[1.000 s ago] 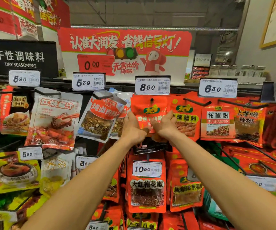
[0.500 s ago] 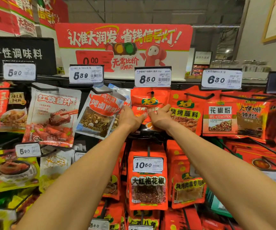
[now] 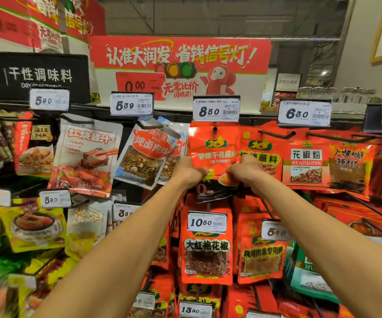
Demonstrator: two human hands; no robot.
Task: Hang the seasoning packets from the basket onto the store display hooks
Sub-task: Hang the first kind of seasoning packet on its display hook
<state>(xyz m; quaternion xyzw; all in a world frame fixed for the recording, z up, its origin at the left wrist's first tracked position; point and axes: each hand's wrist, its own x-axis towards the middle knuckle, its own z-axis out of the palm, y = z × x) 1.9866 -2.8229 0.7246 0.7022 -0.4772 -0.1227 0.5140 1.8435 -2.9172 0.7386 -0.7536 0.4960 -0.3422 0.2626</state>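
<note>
Both arms reach up to the top row of the display, meeting at a red seasoning packet [image 3: 213,152] that hangs directly under the 8.50 price tag [image 3: 216,110]. The left hand [image 3: 189,172] grips the packet's lower left edge, fingers curled around it, with the back of the hand toward the camera. The right hand [image 3: 246,168] grips the lower right edge in the same way, fingers folded onto the packet's front. The two hands sit close together, only a small strip of the packet's lower part showing between them. A small hole in the packet's top margin lies just below the 8.50 price tag, where a hook end [image 3: 215,129] shows as a dark dot; whether the packet is fully seated on it cannot be told.

Just right of the held packet, touching or overlapping its edge, hangs another red packet [image 3: 264,148] with the same green logo. Further right of the 8.50 price tag is the 6.80 tag [image 3: 304,113], with a red packet bearing a white label [image 3: 306,165] beneath it. Left of the 8.50 price tag is the 5.89 tag [image 3: 131,105], under which a tilted blue-and-red spice pouch [image 3: 145,154] hangs beside the left hand. Below the held packet sits the 10.50 tag [image 3: 207,222] on a red peppercorn packet [image 3: 207,255]. Above the 8.50 price tag stands a red promotional sign [image 3: 181,63]
</note>
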